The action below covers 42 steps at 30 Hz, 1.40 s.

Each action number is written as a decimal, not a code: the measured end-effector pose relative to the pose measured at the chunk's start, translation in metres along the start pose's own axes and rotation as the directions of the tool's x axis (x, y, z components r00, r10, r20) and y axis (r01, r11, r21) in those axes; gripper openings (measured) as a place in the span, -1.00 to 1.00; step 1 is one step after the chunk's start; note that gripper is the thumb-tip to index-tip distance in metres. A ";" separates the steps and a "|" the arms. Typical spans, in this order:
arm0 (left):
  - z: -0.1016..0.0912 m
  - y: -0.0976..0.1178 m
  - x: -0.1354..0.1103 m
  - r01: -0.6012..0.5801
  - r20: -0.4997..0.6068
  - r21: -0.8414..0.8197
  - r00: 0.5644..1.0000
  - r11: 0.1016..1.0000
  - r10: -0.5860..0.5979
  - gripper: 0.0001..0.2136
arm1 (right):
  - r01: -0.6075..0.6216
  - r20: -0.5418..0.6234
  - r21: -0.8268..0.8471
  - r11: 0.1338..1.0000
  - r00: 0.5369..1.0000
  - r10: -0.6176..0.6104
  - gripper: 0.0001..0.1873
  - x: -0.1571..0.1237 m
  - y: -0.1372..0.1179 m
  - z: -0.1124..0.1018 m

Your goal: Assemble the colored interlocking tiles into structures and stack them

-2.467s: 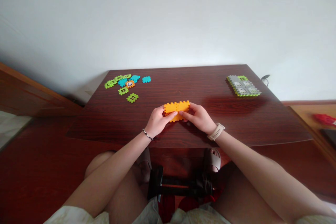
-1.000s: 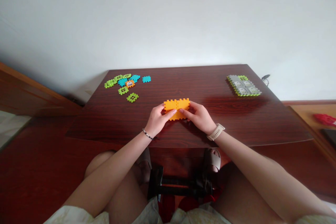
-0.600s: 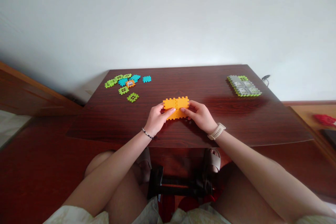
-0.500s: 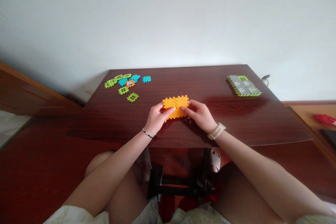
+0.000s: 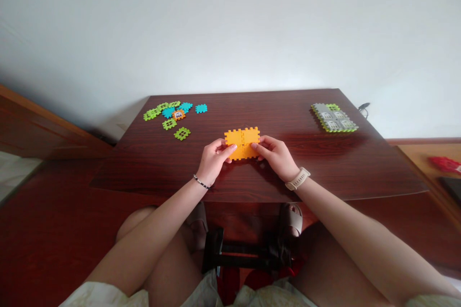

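Between my two hands is a yellow-orange interlocking tile panel [image 5: 242, 140], made of square toothed tiles joined two by two. My left hand [image 5: 216, 156] grips its left side, thumb on the front face and fingers behind. On the right side my right hand [image 5: 276, 154] pinches it the same way, the thumb lying near the middle seam. The panel is tilted up toward me above the table. The fingers behind it are mostly hidden.
The dark wood table [image 5: 273, 110] stands against a white wall. Loose green tiles [image 5: 182, 133], blue tiles [image 5: 201, 108] and an orange window tile [image 5: 178, 114] lie at the back left. A grey and green joined tile stack [image 5: 334, 118] rests at the back right.
The yellow panel has risen slightly and shifted a little right in my hands. My thumbs have moved apart toward its sides, so more of its middle shows. The other tiles have stayed put.
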State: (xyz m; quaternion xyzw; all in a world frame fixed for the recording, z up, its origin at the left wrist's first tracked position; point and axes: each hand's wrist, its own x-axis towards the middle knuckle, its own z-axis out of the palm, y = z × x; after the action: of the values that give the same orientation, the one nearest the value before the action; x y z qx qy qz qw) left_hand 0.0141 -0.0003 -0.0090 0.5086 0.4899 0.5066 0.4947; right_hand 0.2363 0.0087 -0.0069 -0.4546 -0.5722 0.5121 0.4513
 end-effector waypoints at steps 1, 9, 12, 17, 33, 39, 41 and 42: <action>0.000 0.000 0.000 0.007 -0.007 -0.010 1.000 1.000 -0.007 -0.66 | -0.008 -0.008 0.013 1.000 1.000 0.008 -0.46 0.000 0.000 0.000; 0.001 -0.005 0.003 0.049 -0.064 -0.124 0.996 0.991 -0.058 -0.61 | -0.026 -0.077 0.146 0.989 0.996 0.038 -0.52 0.001 0.002 -0.002; 0.000 -0.004 0.003 0.042 -0.060 -0.124 0.997 0.991 -0.050 -0.60 | -0.030 -0.068 0.145 0.989 0.997 0.041 -0.50 0.001 0.002 -0.002; -0.002 -0.003 0.002 0.025 -0.037 -0.052 0.999 0.998 -0.027 -0.60 | -0.025 -0.064 0.088 0.996 0.997 0.031 -0.48 0.002 0.004 -0.002; 0.001 0.000 0.000 -0.022 -0.039 0.006 0.999 1.000 0.022 -0.65 | -0.020 -0.044 0.075 0.997 0.999 0.023 -0.50 0.000 0.001 -0.003; 0.000 -0.002 0.000 -0.023 -0.027 0.024 0.999 0.999 0.024 -0.64 | -0.012 -0.039 0.077 0.997 0.999 0.015 -0.50 0.000 0.000 -0.002; -0.001 -0.003 0.001 -0.023 -0.028 0.021 0.999 1.000 0.023 -0.64 | -0.012 -0.037 0.078 0.997 0.999 0.015 -0.50 0.000 0.000 -0.002; -0.001 -0.003 0.001 -0.025 -0.028 0.019 0.999 1.000 0.026 -0.64 | -0.014 -0.034 0.078 0.997 0.999 0.016 -0.50 0.000 0.000 -0.002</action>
State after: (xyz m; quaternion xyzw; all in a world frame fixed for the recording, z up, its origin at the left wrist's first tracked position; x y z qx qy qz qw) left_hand 0.0135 0.0005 -0.0124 0.5121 0.4950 0.5154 0.4765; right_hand 0.2383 0.0092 -0.0063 -0.4500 -0.5405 0.5292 0.4746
